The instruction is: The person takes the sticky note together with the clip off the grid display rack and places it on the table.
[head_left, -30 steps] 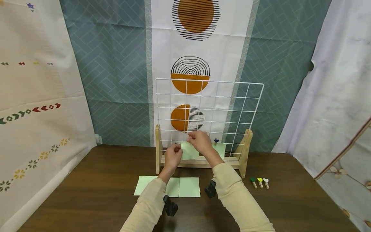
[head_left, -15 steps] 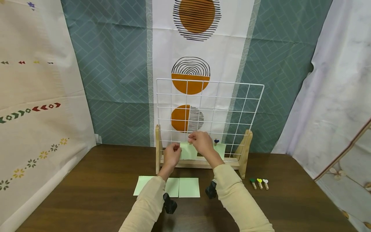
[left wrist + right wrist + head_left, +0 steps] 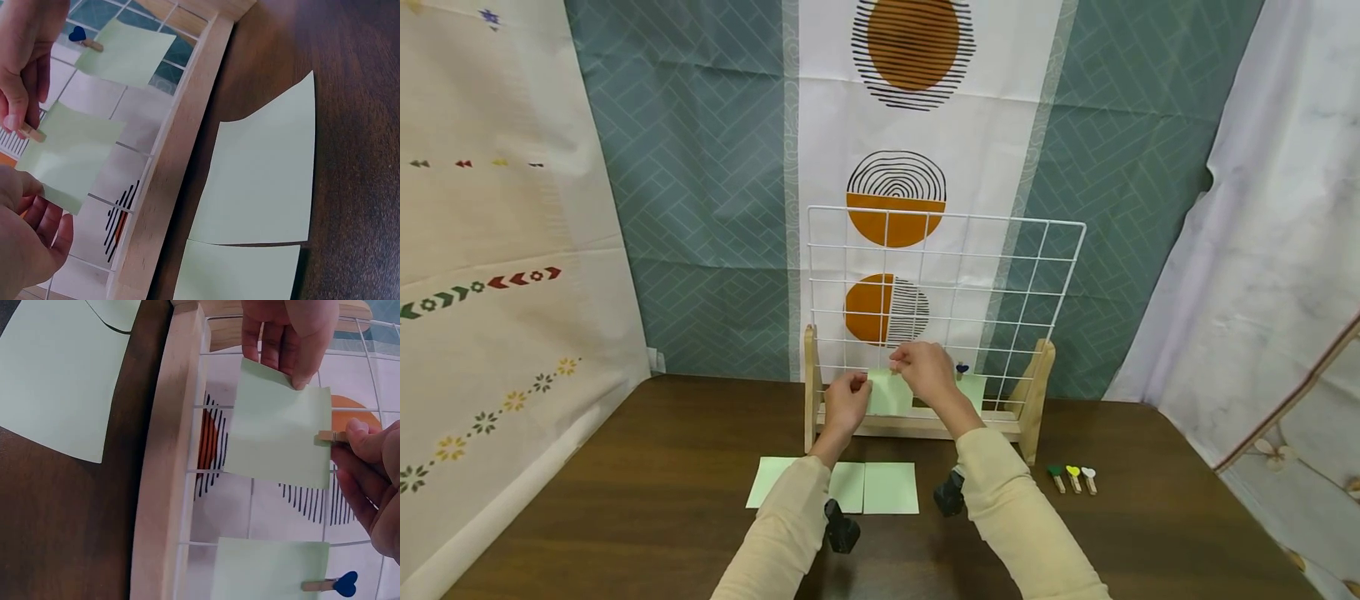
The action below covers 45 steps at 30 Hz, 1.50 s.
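A pale green paper square (image 3: pixel 889 397) stands against the lower part of the white wire grid (image 3: pixel 251 512). My left hand (image 3: pixel 846 403) pinches the left edge of this paper. At its top edge my right hand (image 3: pixel 925 372) holds a small wooden clothespin (image 3: pixel 325 435), whose tip lies over the paper; the end in the fingers is hidden. To the right, a second green paper (image 3: pixel 974 390) hangs on the grid under a clothespin with a blue heart (image 3: pixel 345 584).
Wooden feet (image 3: pixel 1036 400) and a bottom bar carry the grid. More green papers (image 3: pixel 891 488) lie in a row on the brown table (image 3: pixel 625 500). At right lie clothespins with a green heart (image 3: pixel 1056 472), a yellow heart (image 3: pixel 1073 472) and a white heart (image 3: pixel 1089 473).
The paper has shifted very slightly against the grid since one second ago. Both hands keep nearly the same place and hold; the head view has moved a little.
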Tool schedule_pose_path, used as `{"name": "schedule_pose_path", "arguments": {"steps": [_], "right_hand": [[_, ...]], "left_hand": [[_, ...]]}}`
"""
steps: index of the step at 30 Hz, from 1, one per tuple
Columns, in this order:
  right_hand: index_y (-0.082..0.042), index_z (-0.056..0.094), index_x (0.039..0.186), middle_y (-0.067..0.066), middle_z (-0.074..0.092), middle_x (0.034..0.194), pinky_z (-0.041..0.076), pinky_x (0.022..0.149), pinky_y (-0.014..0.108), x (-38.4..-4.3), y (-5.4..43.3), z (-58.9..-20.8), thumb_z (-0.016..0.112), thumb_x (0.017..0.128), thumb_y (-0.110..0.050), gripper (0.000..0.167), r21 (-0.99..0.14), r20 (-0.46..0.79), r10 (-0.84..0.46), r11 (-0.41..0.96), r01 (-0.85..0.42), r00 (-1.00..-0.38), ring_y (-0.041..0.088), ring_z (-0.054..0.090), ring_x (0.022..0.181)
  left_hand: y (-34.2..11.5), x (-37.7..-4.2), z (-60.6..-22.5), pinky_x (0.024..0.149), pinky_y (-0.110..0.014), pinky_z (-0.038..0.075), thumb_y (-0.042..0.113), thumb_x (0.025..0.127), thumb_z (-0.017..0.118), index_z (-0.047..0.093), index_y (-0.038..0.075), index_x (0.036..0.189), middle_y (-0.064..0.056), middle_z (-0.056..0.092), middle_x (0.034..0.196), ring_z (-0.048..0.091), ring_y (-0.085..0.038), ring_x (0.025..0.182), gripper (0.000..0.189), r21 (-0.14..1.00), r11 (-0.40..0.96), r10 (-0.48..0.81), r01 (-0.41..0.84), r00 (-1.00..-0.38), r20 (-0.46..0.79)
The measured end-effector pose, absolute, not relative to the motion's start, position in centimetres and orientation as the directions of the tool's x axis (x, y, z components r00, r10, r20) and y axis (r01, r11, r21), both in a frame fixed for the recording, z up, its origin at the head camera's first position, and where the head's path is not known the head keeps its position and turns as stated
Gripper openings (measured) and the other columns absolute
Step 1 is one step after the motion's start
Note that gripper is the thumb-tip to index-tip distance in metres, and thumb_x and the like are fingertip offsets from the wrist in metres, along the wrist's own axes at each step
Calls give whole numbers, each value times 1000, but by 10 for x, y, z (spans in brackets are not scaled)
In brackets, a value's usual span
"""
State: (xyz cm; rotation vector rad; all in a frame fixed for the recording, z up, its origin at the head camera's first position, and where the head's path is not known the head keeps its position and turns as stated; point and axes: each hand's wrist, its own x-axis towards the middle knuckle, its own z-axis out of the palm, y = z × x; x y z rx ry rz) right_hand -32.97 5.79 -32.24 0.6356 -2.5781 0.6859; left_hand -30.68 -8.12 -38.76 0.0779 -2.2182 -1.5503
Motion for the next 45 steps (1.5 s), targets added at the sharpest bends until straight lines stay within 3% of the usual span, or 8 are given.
{"name": "schedule_pose_path", "arguments": {"steps": [6, 16, 35, 40, 45], "right_hand": [[-10, 75, 92, 1, 72, 86, 49, 63, 32, -326, 60, -313, 71, 88, -15, 8, -386, 475, -307, 769, -509, -825, 21, 65, 77], [-3, 72, 100, 7, 72, 93, 54, 77, 38, -323, 64, -313, 69, 90, -12, 14, -610, 415, -276, 622, -490, -867, 24, 68, 91], [1, 70, 108, 11, 70, 94, 54, 72, 35, -316, 84, -319, 71, 87, -10, 23, -696, 439, -215, 533, -482, -872, 25, 66, 86], [0, 69, 104, 10, 68, 95, 54, 71, 37, -313, 91, -322, 71, 87, -11, 20, -702, 442, -191, 535, -471, -876, 26, 66, 87], [1, 70, 109, 12, 62, 99, 55, 68, 37, -309, 102, -324, 70, 87, -9, 24, -667, 478, -193, 556, -497, -857, 29, 68, 86]], "left_hand": [[-81, -307, -389, 68, -35, 48, 3, 90, 62, 68, -6, 96, -12, 63, 84, 57, -25, 79, 13, 919, 347, -285, 189, -912, 295], [-87, -304, -390, 67, -28, 45, 6, 90, 63, 68, -6, 97, -12, 62, 89, 55, -24, 83, 14, 960, 246, -289, 132, -935, 203], [-87, -287, -386, 64, -24, 45, 6, 93, 60, 65, -6, 100, -10, 60, 91, 52, -19, 78, 16, 980, 153, -207, 127, -966, 157], [-89, -281, -386, 65, -26, 45, 7, 93, 59, 64, -5, 105, -10, 60, 92, 52, -19, 79, 17, 980, 153, -192, 130, -969, 158], [-92, -275, -385, 62, -25, 43, 4, 92, 58, 63, -5, 106, -10, 57, 91, 50, -19, 81, 17, 979, 146, -180, 143, -969, 168]]}}
